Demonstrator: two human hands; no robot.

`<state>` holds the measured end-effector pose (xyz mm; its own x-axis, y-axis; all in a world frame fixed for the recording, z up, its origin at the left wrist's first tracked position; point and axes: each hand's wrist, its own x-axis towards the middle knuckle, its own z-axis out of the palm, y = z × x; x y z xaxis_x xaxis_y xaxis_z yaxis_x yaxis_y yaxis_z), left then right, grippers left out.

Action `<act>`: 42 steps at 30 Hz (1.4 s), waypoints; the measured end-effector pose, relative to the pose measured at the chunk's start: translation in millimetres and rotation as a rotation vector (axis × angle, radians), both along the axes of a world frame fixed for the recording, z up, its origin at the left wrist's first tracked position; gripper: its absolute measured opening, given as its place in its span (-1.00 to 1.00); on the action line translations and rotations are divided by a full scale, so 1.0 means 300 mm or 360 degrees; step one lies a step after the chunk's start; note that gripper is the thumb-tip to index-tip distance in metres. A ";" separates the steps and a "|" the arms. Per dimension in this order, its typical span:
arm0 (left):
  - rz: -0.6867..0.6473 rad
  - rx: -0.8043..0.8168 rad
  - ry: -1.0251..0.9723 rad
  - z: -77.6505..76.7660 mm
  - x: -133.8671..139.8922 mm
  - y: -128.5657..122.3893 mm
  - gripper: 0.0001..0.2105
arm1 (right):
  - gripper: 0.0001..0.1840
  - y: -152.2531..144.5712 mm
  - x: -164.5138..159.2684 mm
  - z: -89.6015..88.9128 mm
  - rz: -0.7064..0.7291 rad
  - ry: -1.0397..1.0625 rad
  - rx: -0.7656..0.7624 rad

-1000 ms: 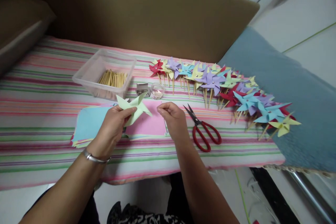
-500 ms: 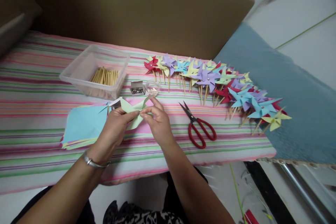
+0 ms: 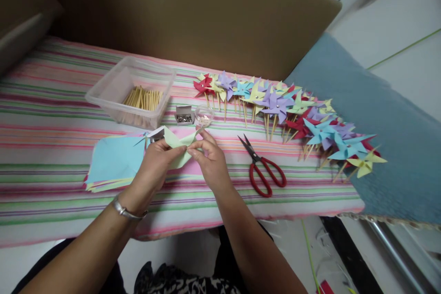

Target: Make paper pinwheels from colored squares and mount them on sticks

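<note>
A pale green paper pinwheel, its corners folded toward the middle, is held between my two hands above the table. My left hand pinches it from the left, thumb at the centre. From the right, my right hand grips the paper near the centre, thumb against the fingers. Whether a pin sits under the fingertips is hidden. Beneath the hands lies pink paper. A stack of coloured paper sheets, blue on top, rests beside my left hand.
Behind the hands stand a clear plastic box of wooden sticks, a small box of metal pins and a round clear dish. Red-handled scissors lie to the right. Several finished pinwheels line the table's back right.
The view has shifted slightly, so the table's things appear a little further right. Both hands keep hold of the green paper, with only slight finger movement.
</note>
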<state>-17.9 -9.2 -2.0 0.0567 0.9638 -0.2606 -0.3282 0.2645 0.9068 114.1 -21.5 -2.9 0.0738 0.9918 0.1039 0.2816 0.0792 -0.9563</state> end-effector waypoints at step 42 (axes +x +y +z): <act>-0.0240 -0.0024 -0.0193 -0.011 0.007 -0.005 -0.81 | -0.93 0.004 0.016 -0.001 -0.0050 0.0668 -0.0216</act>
<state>-15.6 -10.8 -5.2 0.2320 0.9381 -0.2572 -0.3907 0.3320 0.8586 118.8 -20.3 -3.3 0.1123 0.9910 -0.0724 -0.1334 -0.0571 -0.9894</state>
